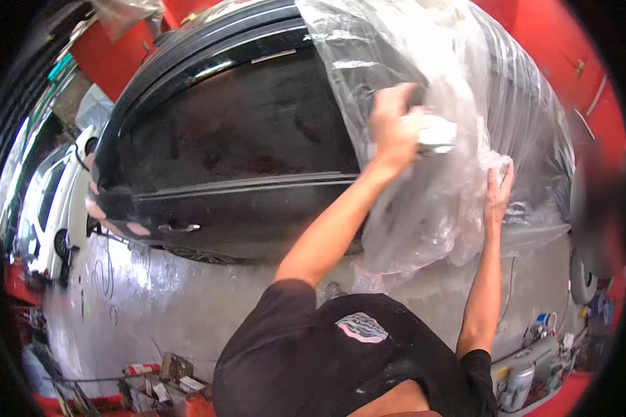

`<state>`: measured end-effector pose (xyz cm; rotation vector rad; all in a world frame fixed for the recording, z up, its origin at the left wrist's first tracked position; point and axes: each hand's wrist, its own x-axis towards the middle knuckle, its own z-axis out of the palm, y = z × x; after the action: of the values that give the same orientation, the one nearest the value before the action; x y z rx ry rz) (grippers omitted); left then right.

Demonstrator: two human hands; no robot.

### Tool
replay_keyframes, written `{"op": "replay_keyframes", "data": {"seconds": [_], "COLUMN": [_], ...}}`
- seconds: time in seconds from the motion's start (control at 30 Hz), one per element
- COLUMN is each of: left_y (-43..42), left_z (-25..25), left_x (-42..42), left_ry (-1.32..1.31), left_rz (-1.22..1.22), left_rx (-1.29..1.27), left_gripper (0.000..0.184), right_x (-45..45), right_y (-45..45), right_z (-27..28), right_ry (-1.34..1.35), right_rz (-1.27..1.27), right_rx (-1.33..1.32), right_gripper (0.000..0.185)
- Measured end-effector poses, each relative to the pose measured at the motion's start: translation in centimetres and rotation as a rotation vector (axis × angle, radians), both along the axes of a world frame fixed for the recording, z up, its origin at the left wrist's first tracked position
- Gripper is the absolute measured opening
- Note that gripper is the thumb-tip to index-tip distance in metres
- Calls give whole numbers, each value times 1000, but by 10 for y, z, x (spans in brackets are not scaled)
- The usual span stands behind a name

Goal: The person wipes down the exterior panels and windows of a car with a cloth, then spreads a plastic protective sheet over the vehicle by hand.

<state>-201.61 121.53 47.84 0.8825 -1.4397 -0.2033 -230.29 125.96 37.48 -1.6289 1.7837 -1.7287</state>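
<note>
Clear plastic sheeting (pixel 424 222) hangs over the right part of a dark car (pixel 243 125). Near the sheet's middle is my left hand (pixel 396 128), its fingers curled round a whitish object (pixel 437 133) that is blurred and cannot be named. My right hand (pixel 499 182) is farther right and lower, with its fingers pointing up against a bunched fold of the plastic. Whether those fingers pinch the fold is hard to tell. The car's door handle (pixel 181 228) shows at the lower left, outside the sheet.
A white car (pixel 49 215) stands at the far left. Boxes and a red bottle (pixel 141 369) lie at the lower left. Several containers and tools, with a metallic canister (pixel 518 386), are at the lower right. A wheel (pixel 583 278) stands at the right edge.
</note>
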Motion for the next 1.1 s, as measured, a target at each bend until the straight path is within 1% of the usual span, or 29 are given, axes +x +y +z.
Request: {"op": "replay_keyframes", "data": {"seconds": [0.03,0.1,0.13,0.2,0.23,0.3,0.33,0.37,0.4,0.43,0.47,0.5,0.57,0.6,0.7,0.73,0.77,0.83,0.9,0.93,0.97,1.0,1.03,1.1], "left_y": [8,1,-2,-7,-12,-17,-23,-30,-35,-40,-30,-17,-8,-2,29,28,35,54,65,68,72,76,79,95], "left_z": [-10,-48,-60,-79,-88,-88,-87,-85,-93,-114,-115,-117,-138,-148,-149,-171,-176,-184,-199,-206,-209,-217,-224,-224], "left_x": [27,68,74,81,75,59,55,46,36,20,18,16,7,4,4,-3,3,33,56,66,74,77,77,59], "left_ry": [-29,196,157,88,-4,2,65,120,80,316,327,338,222,162,319,267,257,236,249,180,62,54,43,-4], "left_rz": [191,377,328,236,192,192,16,-157,-233,-517,-659,-804,-853,-876,-842,-671,-646,-591,-602,-529,-419,-417,-414,-434], "left_rx": [-71,173,225,333,318,337,407,463,453,337,376,417,572,650,632,435,493,606,785,833,818,856,893,864], "left_gripper": [45,54,54,56,60,56,45,34,27,27,28,28,29,31,30,28,28,28,28,28,29,35,42,57], "right_x": [2,11,27,67,84,111,124,129,132,135,154,158,158,134,108,89,70,51,-12,-12,-8,-4,0,10], "right_y": [3,1,4,-5,-11,-30,-39,-49,-58,-59,-50,-47,-57,-81,-87,-89,-87,-70,-83,-79,-71,-65,-64,-63], "right_z": [1,2,13,23,25,29,29,32,36,41,65,72,78,49,46,42,37,78,94,103,111,113,102,66], "right_ry": [4,13,-37,32,69,252,343,285,223,160,205,236,295,368,499,680,856,767,968,966,960,952,999,1090], "right_rz": [-1,14,39,107,144,247,295,365,431,493,475,433,343,346,299,180,63,-9,-179,-255,-332,-412,-360,-256], "right_rx": [10,38,61,11,-9,77,126,180,233,283,192,285,472,432,475,304,130,72,-104,-105,-105,-105,-125,-168], "right_gripper": [76,77,79,81,82,80,79,76,74,71,58,56,52,45,38,34,30,25,25,26,28,30,36,49]}}
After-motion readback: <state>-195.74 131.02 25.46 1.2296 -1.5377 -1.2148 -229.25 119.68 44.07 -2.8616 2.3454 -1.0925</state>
